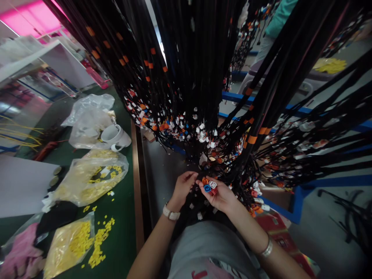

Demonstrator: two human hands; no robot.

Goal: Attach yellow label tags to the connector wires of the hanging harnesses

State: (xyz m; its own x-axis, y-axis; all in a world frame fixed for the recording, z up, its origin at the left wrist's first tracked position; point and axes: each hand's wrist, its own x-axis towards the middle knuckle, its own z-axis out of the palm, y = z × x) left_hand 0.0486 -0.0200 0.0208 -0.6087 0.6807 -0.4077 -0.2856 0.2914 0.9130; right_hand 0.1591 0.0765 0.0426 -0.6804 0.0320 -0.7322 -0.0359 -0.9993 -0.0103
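My right hand is turned palm up, its fingers curled around a cluster of small plastic connectors: a blue connector, a white connector, plus orange and red ones. Close to its fingertips, my left hand has thumb and fingers pinched together; what lies between them, if anything, is too small to make out. Just beyond both hands hang dense bundles of black wire harnesses, ending in many white, orange, blue and red connectors.
On the green table at left lie a plastic bag of yellow clips, loose yellow clips, another bag and a white mug. A blue metal frame stands at right. A person in a green sleeve is beyond the harnesses.
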